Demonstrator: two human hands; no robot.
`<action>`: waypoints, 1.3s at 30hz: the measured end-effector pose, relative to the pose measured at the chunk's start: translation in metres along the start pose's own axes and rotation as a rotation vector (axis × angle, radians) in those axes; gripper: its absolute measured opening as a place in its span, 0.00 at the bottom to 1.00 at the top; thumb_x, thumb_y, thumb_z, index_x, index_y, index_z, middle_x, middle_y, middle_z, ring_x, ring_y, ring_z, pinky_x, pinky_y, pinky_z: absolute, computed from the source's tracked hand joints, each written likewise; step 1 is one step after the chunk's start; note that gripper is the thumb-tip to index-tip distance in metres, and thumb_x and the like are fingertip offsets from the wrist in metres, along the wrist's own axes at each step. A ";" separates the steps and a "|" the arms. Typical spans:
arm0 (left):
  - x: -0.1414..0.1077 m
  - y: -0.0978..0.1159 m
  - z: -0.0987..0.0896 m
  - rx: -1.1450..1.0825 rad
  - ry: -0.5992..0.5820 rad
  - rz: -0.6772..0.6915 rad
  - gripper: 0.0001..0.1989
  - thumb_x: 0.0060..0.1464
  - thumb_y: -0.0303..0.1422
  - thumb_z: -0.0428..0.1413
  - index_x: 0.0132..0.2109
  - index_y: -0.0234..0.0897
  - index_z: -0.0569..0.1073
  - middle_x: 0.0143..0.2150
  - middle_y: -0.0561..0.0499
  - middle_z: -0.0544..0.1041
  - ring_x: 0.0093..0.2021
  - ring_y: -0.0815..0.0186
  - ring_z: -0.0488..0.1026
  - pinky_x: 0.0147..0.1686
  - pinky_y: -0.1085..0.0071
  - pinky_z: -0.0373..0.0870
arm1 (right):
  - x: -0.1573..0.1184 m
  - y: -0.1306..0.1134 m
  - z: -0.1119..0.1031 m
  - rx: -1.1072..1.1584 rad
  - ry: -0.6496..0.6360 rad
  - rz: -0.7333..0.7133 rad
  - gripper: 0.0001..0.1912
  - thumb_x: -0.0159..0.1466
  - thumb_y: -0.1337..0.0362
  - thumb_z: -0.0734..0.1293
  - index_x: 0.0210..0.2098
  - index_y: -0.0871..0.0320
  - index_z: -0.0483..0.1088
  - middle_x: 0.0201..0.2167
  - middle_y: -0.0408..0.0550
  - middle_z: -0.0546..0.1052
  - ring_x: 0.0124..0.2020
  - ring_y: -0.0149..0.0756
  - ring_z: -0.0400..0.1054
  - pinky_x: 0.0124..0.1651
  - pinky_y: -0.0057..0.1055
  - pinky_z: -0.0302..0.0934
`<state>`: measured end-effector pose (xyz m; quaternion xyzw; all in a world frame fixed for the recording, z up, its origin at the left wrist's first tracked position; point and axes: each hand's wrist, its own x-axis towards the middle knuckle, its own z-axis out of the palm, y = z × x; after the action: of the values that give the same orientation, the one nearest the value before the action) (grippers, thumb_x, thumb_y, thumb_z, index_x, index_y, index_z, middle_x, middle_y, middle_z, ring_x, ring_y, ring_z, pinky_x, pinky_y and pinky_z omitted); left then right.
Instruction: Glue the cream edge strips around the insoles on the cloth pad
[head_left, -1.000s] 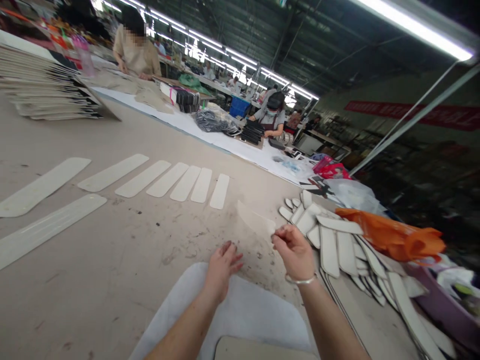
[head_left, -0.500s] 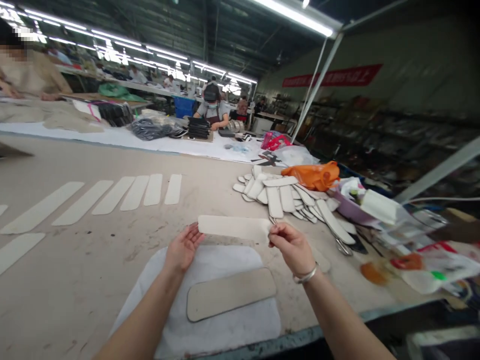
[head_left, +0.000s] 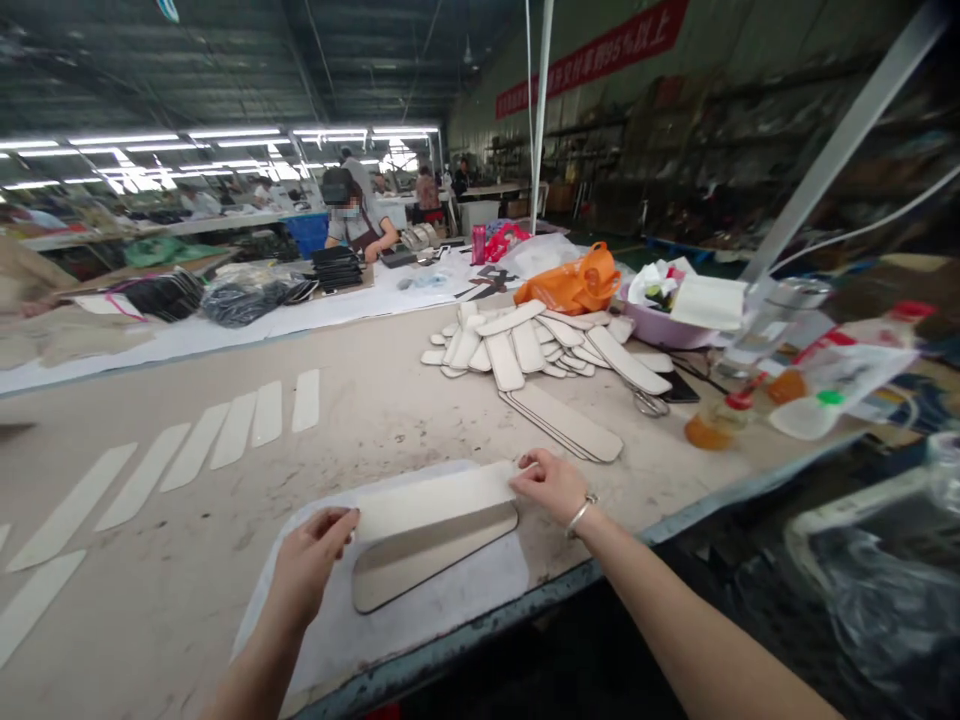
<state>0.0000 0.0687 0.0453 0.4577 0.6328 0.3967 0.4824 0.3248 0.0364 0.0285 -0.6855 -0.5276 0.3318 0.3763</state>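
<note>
My left fingers (head_left: 341,524) and right fingers (head_left: 529,470) are closely pinching opposite ends of the cream strip (head_left: 437,503), which is overlapping the dark-edged panel's (head_left: 431,562) far side. Apparently I am aligning; the next move is seemingly calling for level lowering.

A long, pale cream strip (head_left: 439,500) is spanning the space between two bare hands, the left hand (head_left: 311,560) pinching one end and the right hand (head_left: 551,487) the other, its right end showing higher in view. Just below, a beige panel (head_left: 431,556) with rounded corners and a dark edge is lying flat on a white sheet (head_left: 487,582), slanting up toward the right, the strip hiding part of its far side.
</note>
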 end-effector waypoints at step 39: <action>-0.032 -0.051 -0.009 0.750 -0.040 0.068 0.12 0.47 0.39 0.50 0.27 0.36 0.72 0.20 0.54 0.73 0.22 0.69 0.69 0.24 0.76 0.60 | 0.007 0.022 0.027 -0.440 -0.231 0.083 0.07 0.49 0.61 0.65 0.27 0.54 0.64 0.20 0.37 0.74 0.26 0.31 0.68 0.30 0.26 0.55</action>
<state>-0.0153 0.0239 0.0071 0.6308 0.7092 0.1441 0.2799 0.3134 0.0444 -0.0041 -0.7296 -0.5979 0.3004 0.1413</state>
